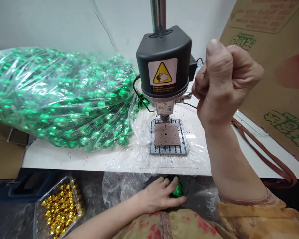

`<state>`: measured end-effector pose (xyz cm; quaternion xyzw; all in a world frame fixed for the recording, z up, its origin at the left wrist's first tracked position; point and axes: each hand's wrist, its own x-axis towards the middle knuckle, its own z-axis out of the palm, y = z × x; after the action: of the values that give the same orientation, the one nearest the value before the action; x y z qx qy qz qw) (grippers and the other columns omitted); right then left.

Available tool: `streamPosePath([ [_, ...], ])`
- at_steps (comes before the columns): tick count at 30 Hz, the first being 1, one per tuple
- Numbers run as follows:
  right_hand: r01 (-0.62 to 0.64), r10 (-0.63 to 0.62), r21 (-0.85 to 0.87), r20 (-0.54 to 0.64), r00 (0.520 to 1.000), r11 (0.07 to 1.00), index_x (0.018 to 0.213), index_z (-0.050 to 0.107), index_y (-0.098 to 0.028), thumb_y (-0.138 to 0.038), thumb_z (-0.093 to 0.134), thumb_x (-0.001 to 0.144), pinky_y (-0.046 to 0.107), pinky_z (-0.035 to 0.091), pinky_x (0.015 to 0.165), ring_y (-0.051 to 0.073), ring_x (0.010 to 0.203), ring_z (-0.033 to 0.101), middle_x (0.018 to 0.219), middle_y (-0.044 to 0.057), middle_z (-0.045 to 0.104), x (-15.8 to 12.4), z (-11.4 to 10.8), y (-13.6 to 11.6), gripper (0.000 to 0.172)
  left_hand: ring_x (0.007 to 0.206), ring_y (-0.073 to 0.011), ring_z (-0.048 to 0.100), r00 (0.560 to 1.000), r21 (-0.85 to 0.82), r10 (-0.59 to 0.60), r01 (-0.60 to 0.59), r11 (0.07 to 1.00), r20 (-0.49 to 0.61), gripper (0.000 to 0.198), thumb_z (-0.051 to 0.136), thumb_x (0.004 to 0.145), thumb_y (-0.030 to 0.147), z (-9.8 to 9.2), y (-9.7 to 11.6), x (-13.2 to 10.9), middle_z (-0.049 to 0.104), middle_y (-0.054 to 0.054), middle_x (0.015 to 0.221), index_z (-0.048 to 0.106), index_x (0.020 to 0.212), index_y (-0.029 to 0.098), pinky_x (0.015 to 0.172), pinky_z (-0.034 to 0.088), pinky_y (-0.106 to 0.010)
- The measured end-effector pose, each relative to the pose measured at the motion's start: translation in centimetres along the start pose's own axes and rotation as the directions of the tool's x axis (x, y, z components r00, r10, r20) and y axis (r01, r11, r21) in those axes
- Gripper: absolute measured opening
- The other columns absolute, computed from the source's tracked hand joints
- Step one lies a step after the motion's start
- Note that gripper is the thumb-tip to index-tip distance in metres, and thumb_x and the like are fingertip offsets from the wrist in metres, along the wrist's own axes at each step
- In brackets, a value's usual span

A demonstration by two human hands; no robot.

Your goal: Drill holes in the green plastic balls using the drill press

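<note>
My right hand [221, 83] is raised beside a small bench drill press [163, 63], its fingers wrapped round the press's side lever [186, 96], which is mostly hidden. Under the drill head lies a brown pad with a hole on the grey slotted base [168, 150]. My left hand [161, 196] is low in my lap, fingers curled onto a shiny green faceted bead [177, 190] inside a clear plastic bag [119, 189].
A big clear bag full of green beads [59, 96] lies on the white table [64, 156] left of the press. A clear tray of gold beads [59, 205] sits lower left. A brown strap [264, 152] and cardboard boxes [276, 66] are at right.
</note>
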<state>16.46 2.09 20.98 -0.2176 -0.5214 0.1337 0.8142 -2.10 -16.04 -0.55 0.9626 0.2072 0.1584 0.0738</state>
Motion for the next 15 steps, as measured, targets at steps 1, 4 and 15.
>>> streamPosePath([
  [1,-0.004,0.004,0.003,0.001,1.000,1.000,0.059,0.033,-0.023,-0.021,0.059,0.099,0.026,0.029,0.046,0.005,0.043,0.029,0.052,-0.007,0.032,0.0,-0.1,0.0,0.047,0.085,-0.0223,0.070,0.996,0.064,0.006,-0.011,0.998,0.085,0.049,0.065,0.097,0.027,0.5,0.3,-0.3,0.066,-0.016,0.146,0.058,0.145,0.035,0.075,0.055,-0.035],
  [4,-0.013,0.013,0.003,0.004,1.000,1.000,0.058,0.034,-0.023,-0.026,0.061,0.099,0.026,0.029,0.046,0.004,0.044,0.030,0.052,-0.007,0.033,-0.1,-0.3,0.0,0.048,0.076,-0.0214,0.068,1.000,0.082,0.015,-0.014,0.997,-0.017,0.046,0.067,0.097,0.035,0.5,-0.4,-0.5,0.071,-0.017,0.140,0.060,0.142,0.029,0.065,0.055,-0.034],
  [15,0.028,-0.027,0.058,-0.004,1.000,0.998,0.056,0.040,-0.022,-0.029,0.067,0.096,0.031,0.023,0.045,0.007,0.044,0.030,0.049,-0.006,0.037,-0.2,-0.4,0.2,0.048,0.114,-0.0308,0.067,0.499,-0.249,-0.742,0.727,0.639,-0.448,0.029,0.048,0.093,0.001,-9.3,-25.4,9.1,0.072,-0.018,0.116,0.070,0.109,0.010,0.109,0.051,-0.050],
])
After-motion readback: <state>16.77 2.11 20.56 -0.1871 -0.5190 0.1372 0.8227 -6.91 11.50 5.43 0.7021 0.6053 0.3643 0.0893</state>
